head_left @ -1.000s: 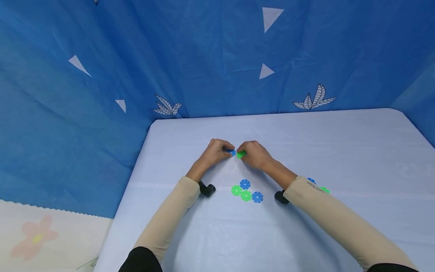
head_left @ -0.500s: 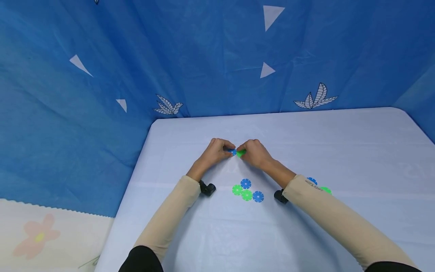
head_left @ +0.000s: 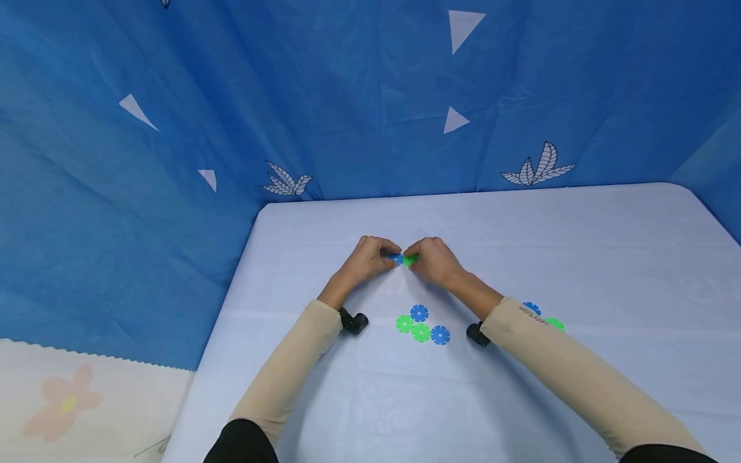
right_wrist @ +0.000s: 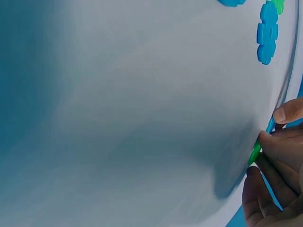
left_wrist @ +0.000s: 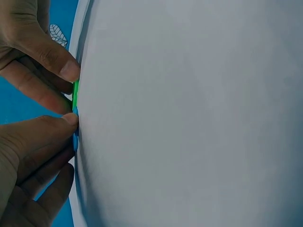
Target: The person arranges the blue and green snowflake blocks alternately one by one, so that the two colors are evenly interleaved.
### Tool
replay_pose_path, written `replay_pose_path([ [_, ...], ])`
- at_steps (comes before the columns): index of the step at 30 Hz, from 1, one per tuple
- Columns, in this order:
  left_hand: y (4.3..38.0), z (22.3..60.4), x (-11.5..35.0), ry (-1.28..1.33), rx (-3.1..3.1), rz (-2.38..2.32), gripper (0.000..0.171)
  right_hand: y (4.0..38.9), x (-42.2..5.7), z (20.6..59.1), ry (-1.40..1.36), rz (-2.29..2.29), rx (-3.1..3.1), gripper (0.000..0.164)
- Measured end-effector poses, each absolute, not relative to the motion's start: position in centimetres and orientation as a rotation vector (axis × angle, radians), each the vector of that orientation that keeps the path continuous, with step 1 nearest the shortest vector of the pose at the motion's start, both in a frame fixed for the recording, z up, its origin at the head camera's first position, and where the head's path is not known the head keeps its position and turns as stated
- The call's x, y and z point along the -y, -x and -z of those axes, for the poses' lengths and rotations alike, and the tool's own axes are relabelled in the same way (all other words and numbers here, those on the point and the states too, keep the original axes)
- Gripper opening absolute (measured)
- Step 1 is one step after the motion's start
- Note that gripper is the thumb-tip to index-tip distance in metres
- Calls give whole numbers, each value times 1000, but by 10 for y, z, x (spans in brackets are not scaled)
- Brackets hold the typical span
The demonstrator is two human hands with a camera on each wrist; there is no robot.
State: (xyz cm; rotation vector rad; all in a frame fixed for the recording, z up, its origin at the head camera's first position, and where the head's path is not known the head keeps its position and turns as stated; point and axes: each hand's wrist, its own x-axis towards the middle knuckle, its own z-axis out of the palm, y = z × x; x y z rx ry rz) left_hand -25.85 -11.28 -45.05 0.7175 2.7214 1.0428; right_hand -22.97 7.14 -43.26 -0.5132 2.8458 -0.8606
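At the left, the person's beige-sleeved left arm [head_left: 283, 366] reached across the white-covered table [head_left: 336, 411], a black wrist camera [head_left: 354, 323] strapped near its cuff. The left hand [head_left: 365, 260] pinched a small blue, slotted, plastic-looking disc [head_left: 398, 258] between thumb and fingers. Just right of it, over the far part of the table, was a bright green slotted disc [head_left: 410, 260] of the same kind. Thumb and fingers of the right hand [head_left: 437, 263] gripped that one, and in the left wrist view the two discs met edge to edge, nearly in line.

Nearer the person, below the hands, lay a loose cluster: a green disc [head_left: 404, 323] leftmost, a blue disc [head_left: 419, 313] above another green disc [head_left: 421, 332], and a second blue disc [head_left: 440, 335] at the right end. Farther right, partly behind the right sleeve [head_left: 579, 366], were one more blue disc [head_left: 532, 308] and one more green disc [head_left: 555, 323].

The step in hand appeared to be fitting the two held discs together at their rims; whether the slots had engaged could not be told. The next move seemed to call for keeping both slots aligned and a steady, light push inward, since a twist could let the rims slip.
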Motion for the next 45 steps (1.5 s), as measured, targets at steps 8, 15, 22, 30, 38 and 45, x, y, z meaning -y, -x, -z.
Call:
replay_pose_path([
  [8, 258, 448, 112, -724, -2722, -1026, 28, 229, -72, 432, 503, 901, -2825, 28],
  [15, 255, 447, 112, -690, -2730, -981, 29, 228, -71, 435, 498, 902, -2823, 29],
  [22, 250, 452, 113, -694, -2704, -967, 32, 224, -71, 442, 530, 904, -2801, 31],
  [30, 252, 449, 114, -694, -2724, -980, 33, 203, -79, 423, 510, 1028, -2818, 36],
  [38, 253, 444, 113, -692, -2742, -941, 34, 153, -103, 409, 520, 1095, -2715, 30],
  [45, 251, 443, 111, -713, -2736, -952, 37, 111, -123, 419, 557, 1091, -2720, 27],
])
